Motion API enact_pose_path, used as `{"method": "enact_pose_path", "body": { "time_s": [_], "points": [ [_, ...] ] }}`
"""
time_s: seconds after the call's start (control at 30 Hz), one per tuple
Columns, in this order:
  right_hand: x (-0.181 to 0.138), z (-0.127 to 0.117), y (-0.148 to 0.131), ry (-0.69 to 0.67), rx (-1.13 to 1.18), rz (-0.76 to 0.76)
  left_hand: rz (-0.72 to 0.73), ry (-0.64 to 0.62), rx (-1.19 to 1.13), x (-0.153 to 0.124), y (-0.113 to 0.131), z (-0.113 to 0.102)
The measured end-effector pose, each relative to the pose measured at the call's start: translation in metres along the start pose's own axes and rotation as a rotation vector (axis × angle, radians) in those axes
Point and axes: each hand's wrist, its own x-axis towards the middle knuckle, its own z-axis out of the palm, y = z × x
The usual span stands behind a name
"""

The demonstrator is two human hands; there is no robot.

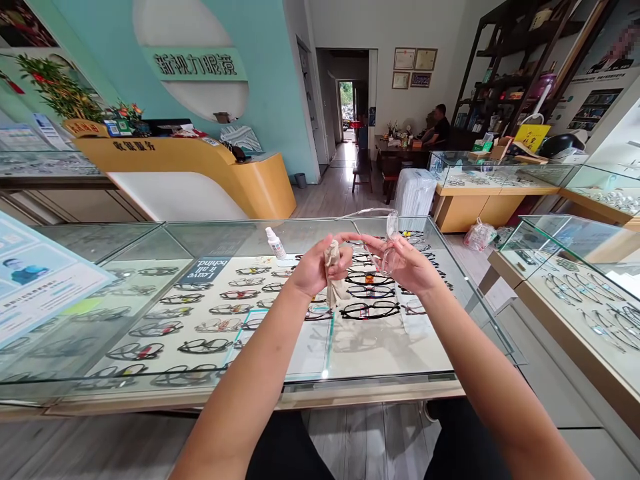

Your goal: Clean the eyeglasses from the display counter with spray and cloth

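Note:
Over the glass display case, my right hand holds a pair of clear-framed eyeglasses upright, with one temple reaching out to the left. My left hand is closed around a beige cleaning cloth, whose end hangs below the fist. The left index finger stretches toward the right fingers, close to the glasses; whether it touches them I cannot tell. On the case top behind my left hand stands a white spray bottle.
Rows of eyeglasses lie inside the case. A printed sign juts in at the left. Another glass case stands at the right. Farther back are a curved counter, a wrapped suitcase and a seated person.

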Motion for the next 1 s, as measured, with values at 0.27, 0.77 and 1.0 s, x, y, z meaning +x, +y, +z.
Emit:
{"method": "enact_pose_path", "body": {
  "time_s": [0.27,0.77,1.0],
  "points": [
    [-0.001,0.002,-0.003,0.015,-0.041,-0.033,-0.156,-0.263,0.247,-0.006,-0.008,0.002],
    [0.0,-0.016,-0.007,0.257,0.008,-0.129,-0.19,-0.178,0.178,-0.006,0.004,-0.008],
    [0.0,-0.022,-0.008,0.312,0.131,-0.127,-0.007,0.496,-0.067,-0.015,0.057,-0.076]
  ]
}}
